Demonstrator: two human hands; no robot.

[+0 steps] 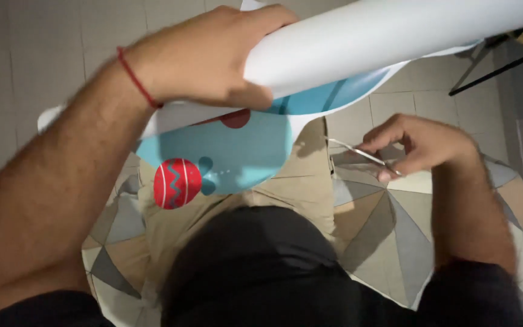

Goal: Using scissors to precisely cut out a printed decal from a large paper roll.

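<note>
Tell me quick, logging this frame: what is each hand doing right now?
Left hand: closed around the rolled white poster.
Right hand: fingers pinched on a thin white strip; what it is cannot be told.

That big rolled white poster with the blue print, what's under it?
Under the rolled white poster: beige trousers, a geometric-patterned rug and pale floor tiles. Whatever lies directly beneath is hidden.

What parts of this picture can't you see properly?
- Rolled poster: its far end is cut off by the top-right edge in the head view.
- Poster's printed picture: mostly hidden by the left hand and the roll.
- Thin pale strip pinched in the right hand: too blurred to identify.
</note>
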